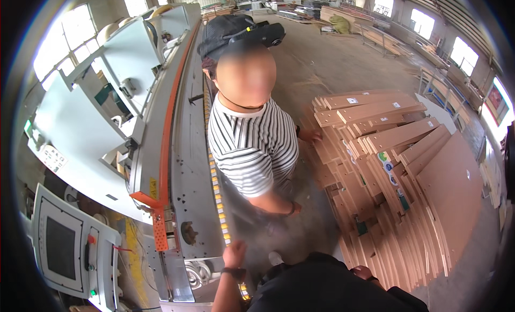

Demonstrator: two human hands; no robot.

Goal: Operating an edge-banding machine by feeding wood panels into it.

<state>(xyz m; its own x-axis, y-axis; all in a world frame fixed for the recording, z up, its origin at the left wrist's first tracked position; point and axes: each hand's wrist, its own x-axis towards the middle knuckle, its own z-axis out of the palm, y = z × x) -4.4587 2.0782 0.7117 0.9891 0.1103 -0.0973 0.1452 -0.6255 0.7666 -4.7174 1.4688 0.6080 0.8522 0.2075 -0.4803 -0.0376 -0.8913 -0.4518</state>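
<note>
My left hand, with a dark band at the wrist, is curled into a loose fist beside the machine's roller strip. Nothing shows in it. Low on the right, my right hand hangs near the stack of brown boards; my dark-clothed body covers part of it, and its fingers are too small to read. A co-worker in a striped shirt and dark cap stands ahead, between the machine and the boards. One of that person's hands is at the stack's left edge.
A long grey machine with an orange rail runs along the left. Its control panel, with a dark screen and red button, stands at the lower left. More sheets and wood piles lie at the back. Metal racks stand to the right.
</note>
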